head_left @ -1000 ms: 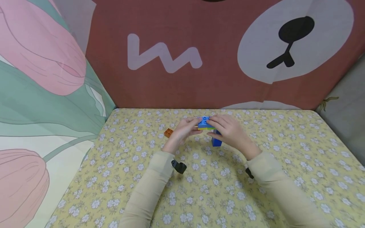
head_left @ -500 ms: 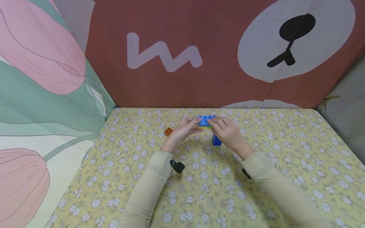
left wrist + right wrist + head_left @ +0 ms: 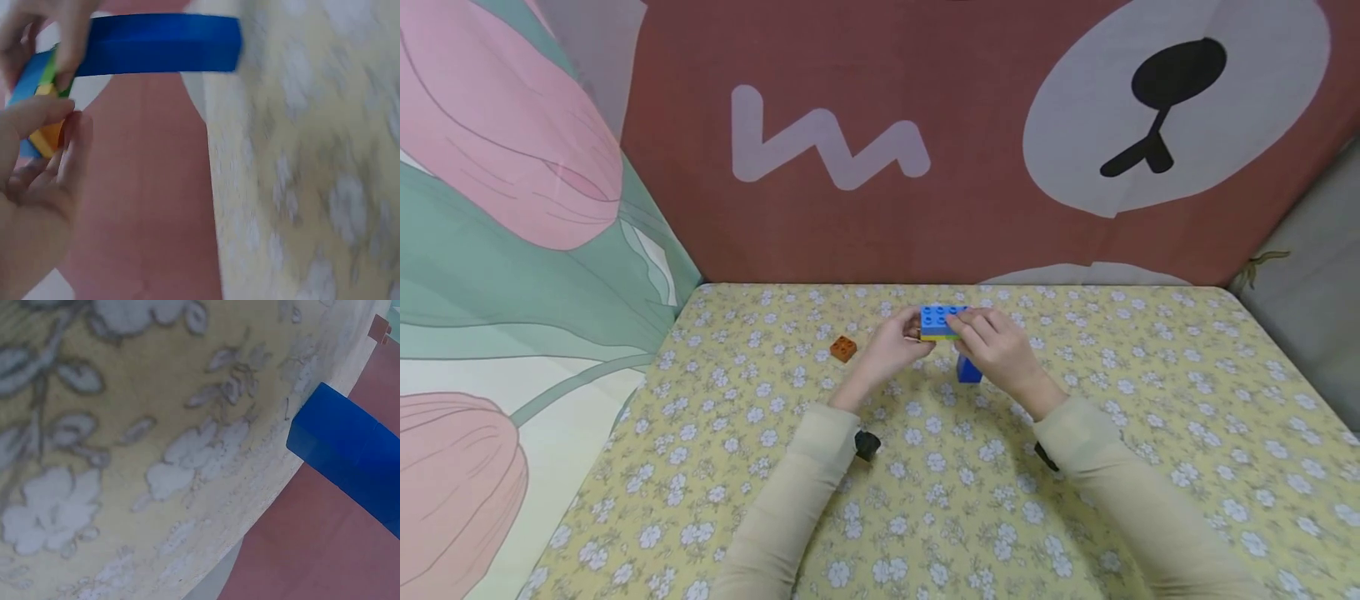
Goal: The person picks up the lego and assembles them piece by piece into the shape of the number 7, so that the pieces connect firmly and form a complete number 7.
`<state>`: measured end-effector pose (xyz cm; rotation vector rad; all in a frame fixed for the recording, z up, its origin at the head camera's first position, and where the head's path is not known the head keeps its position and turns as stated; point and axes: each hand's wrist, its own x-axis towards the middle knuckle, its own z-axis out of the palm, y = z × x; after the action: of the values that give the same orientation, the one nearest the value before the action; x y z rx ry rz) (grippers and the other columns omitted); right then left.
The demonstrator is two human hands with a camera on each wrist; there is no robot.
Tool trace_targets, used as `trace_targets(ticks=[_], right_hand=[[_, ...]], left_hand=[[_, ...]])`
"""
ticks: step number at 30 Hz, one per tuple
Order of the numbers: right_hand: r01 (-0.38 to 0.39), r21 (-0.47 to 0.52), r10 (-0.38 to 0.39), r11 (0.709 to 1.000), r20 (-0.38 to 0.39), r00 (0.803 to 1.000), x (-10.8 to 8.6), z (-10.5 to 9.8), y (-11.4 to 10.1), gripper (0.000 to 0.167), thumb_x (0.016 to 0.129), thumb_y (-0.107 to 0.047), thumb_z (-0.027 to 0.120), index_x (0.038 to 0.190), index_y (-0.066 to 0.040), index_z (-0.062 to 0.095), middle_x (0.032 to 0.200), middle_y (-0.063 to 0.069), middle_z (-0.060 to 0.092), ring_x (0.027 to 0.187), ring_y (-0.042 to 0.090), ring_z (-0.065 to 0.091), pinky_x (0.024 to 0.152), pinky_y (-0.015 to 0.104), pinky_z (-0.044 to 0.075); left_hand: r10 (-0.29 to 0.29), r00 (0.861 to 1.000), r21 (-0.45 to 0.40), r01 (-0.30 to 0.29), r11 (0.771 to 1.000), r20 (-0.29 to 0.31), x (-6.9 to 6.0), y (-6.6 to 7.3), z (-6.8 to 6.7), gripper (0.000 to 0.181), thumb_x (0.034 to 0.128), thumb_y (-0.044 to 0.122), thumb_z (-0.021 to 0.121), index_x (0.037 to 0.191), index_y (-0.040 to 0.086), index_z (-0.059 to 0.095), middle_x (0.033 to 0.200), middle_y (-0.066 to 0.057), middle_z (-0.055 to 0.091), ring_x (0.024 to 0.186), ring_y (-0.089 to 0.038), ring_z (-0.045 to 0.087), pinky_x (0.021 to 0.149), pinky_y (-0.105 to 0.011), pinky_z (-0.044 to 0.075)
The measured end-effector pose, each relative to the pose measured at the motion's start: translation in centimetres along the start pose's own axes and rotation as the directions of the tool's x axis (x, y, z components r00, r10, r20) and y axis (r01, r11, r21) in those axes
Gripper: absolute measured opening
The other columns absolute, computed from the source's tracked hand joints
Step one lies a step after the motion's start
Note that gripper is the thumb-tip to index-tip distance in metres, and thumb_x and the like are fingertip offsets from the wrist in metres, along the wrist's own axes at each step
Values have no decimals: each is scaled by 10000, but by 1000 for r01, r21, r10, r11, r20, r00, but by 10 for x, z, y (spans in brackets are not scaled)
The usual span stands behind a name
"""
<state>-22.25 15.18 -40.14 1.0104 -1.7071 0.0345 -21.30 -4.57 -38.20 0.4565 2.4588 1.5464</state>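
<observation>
A studded light-blue brick point(image 3: 934, 321) tops a stack above the table, with yellow point(image 3: 45, 91) and green point(image 3: 49, 73) layers beneath it. My right hand point(image 3: 1003, 354) grips the right part, fingers over the studs. My left hand point(image 3: 889, 348) is at the left end; in the left wrist view its thumb and fingers point(image 3: 31, 203) pinch around the yellow layer and an orange piece point(image 3: 54, 134). A tall dark-blue column point(image 3: 968, 369) hangs below the right side, also seen in the right wrist view point(image 3: 350, 450). Fingers hide where it joins.
A small orange studded brick point(image 3: 843, 348) lies on the flowered table cover point(image 3: 925, 517), left of my left hand. Behind the table stands a reddish-brown printed backdrop point(image 3: 850, 233); a floral one point(image 3: 550, 317) is at the left.
My right hand shifted slightly left and its fingers regripped the stack. My left thumb came off the top studs and that hand turned slightly, uncovering the blue brick's left end and the loose orange brick.
</observation>
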Motion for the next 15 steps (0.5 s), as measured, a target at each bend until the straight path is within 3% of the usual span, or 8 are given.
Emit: trace_targets(ticks=[2, 4, 5, 7, 9, 11, 13, 15], right_hand=[[-6, 4, 6, 1000, 0, 1000, -1, 1, -1, 240, 1004, -186, 490, 1045, -12, 650, 902, 113, 632, 833, 255, 606, 709, 323, 551], [-15, 2, 15, 1000, 4, 1000, -1, 2, -1, 251, 1010, -189, 477, 1047, -9, 648, 911, 115, 636, 840, 256, 606, 721, 331, 550], [-22, 2, 22, 1000, 4, 1000, -1, 2, -1, 255, 1011, -187, 473, 1048, -6, 648, 915, 116, 637, 843, 259, 607, 724, 335, 550], [-35, 1, 35, 999, 5, 999, -1, 2, -1, 262, 1013, -188, 469, 1051, -2, 650, 921, 118, 641, 846, 262, 609, 731, 343, 551], [-44, -4, 44, 999, 2, 999, -1, 3, -1, 262, 1013, -182, 468, 1051, 2, 650, 924, 123, 643, 847, 266, 610, 734, 345, 550], [-46, -7, 46, 999, -3, 999, -1, 4, -1, 262, 1014, -180, 468, 1054, 4, 649, 925, 127, 642, 844, 268, 609, 731, 345, 549], [-46, -3, 46, 999, -12, 999, -1, 5, -1, 257, 1008, -181, 482, 1053, 9, 650, 924, 133, 641, 838, 270, 610, 724, 345, 550], [-48, 2, 48, 999, -15, 999, -1, 5, -1, 257, 1009, -184, 484, 1052, 10, 648, 927, 138, 640, 837, 270, 610, 726, 343, 550]], left_hand=[[104, 993, 195, -93, 976, -50, -2, 0, 2, 556, 914, 101, 635, 1422, 59, 411, 1199, -132, 605, 1038, -231, 624, 795, -303, 553], [244, 966, 428, -188, 884, -80, -5, 1, 3, 607, 901, 114, 662, 1434, 39, 381, 1268, -134, 584, 1106, -235, 609, 861, -311, 554], [326, 942, 549, -230, 803, -81, -7, 1, 3, 621, 895, 125, 673, 1431, 28, 375, 1302, -137, 565, 1143, -238, 596, 897, -306, 545], [490, 870, 748, -286, 599, -60, -9, 0, 3, 608, 881, 149, 695, 1402, 33, 403, 1355, -124, 535, 1220, -227, 559, 983, -287, 508], [626, 780, 882, -292, 370, -4, -10, -2, 2, 562, 877, 190, 705, 1356, 51, 447, 1380, -102, 513, 1262, -214, 527, 1052, -281, 458], [720, 692, 943, -274, 190, 56, -9, -5, 1, 471, 880, 217, 702, 1287, 84, 506, 1337, -64, 547, 1239, -183, 543, 1059, -269, 450], [772, 629, 963, -256, 87, 97, -8, -8, 1, 394, 893, 234, 687, 1238, 112, 540, 1294, -28, 577, 1212, -156, 557, 1047, -267, 457], [808, 578, 968, -246, 42, 112, -6, -10, 1, 326, 912, 230, 663, 1204, 128, 559, 1251, -12, 600, 1187, -146, 573, 1025, -267, 474]])
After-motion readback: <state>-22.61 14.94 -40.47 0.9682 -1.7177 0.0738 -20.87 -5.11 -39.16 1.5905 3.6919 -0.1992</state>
